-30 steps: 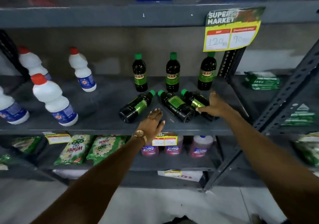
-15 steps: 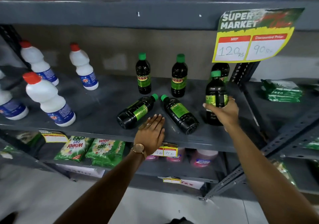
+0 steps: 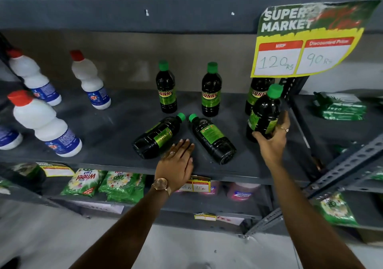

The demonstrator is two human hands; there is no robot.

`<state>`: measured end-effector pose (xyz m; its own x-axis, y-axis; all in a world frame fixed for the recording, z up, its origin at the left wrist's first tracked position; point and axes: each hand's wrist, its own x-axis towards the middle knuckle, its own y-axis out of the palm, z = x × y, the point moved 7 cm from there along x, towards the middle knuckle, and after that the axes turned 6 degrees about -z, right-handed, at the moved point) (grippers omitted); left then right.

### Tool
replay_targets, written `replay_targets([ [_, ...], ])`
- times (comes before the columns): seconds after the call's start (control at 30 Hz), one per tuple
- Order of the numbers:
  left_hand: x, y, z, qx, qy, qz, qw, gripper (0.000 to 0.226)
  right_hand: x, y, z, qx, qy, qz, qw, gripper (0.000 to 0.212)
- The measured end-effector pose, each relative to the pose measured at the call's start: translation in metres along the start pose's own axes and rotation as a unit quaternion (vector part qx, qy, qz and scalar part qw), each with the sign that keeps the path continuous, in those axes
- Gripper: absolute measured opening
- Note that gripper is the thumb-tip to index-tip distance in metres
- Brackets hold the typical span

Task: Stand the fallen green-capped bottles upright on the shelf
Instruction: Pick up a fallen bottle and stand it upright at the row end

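Two dark green-capped bottles lie on their sides on the grey shelf: the left fallen bottle and the right fallen bottle, caps pointing inward and back. My left hand rests flat on the shelf between their bases, fingers apart, holding nothing. My right hand grips a third green-capped bottle near its base, held nearly upright and leaning slightly right. Behind stand three upright bottles: one, another and a third partly hidden by the held bottle.
White red-capped bottles stand at the shelf's left. A yellow price sign hangs from the shelf above at right. A slotted metal upright runs on the right. Green packets lie on the neighbouring shelf. Detergent packs fill the shelf below.
My right hand took hold of the rightmost fallen bottle and raised it from lying to nearly upright. My left hand stayed flat on the shelf.
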<state>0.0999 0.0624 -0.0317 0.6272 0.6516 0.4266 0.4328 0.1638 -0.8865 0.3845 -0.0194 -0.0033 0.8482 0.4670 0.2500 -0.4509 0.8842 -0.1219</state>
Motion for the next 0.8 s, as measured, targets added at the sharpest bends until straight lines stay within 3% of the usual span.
replay_targets([
  [0.13, 0.0, -0.001, -0.001, -0.001, 0.004, -0.003, 1.0, 0.05, 0.002, -0.004, 0.0, -0.035, -0.004, -0.064, 0.997, 0.109],
  [0.23, 0.001, -0.001, -0.002, 0.001, 0.0, -0.003, 1.0, 0.049, 0.008, 0.001, 0.004, -0.079, 0.001, -0.108, 0.991, 0.094],
  [0.3, 0.001, -0.001, -0.001, 0.0, -0.003, -0.003, 1.0, 0.05, 0.009, 0.006, 0.001, -0.111, 0.001, -0.098, 0.989, 0.08],
  [0.4, 0.0, -0.002, -0.001, -0.001, -0.002, -0.002, 1.0, 0.049, 0.008, 0.008, -0.006, -0.066, 0.017, -0.05, 0.996, 0.067],
  [0.53, 0.0, -0.003, -0.001, 0.0, -0.001, 0.0, 1.0, 0.049, 0.011, 0.001, -0.002, -0.079, 0.001, -0.084, 0.993, 0.079],
  [0.63, 0.001, -0.003, -0.001, 0.003, -0.003, 0.006, 1.0, 0.05, 0.014, 0.003, 0.0, -0.151, 0.029, -0.117, 0.981, 0.092],
  [0.7, 0.001, -0.003, -0.001, 0.004, -0.006, 0.008, 1.0, 0.05, 0.015, 0.005, 0.001, -0.151, 0.038, -0.105, 0.982, 0.097],
  [0.8, 0.0, -0.003, -0.002, 0.005, -0.005, 0.01, 1.0, 0.049, 0.015, 0.004, -0.004, -0.087, 0.033, -0.049, 0.994, 0.085],
])
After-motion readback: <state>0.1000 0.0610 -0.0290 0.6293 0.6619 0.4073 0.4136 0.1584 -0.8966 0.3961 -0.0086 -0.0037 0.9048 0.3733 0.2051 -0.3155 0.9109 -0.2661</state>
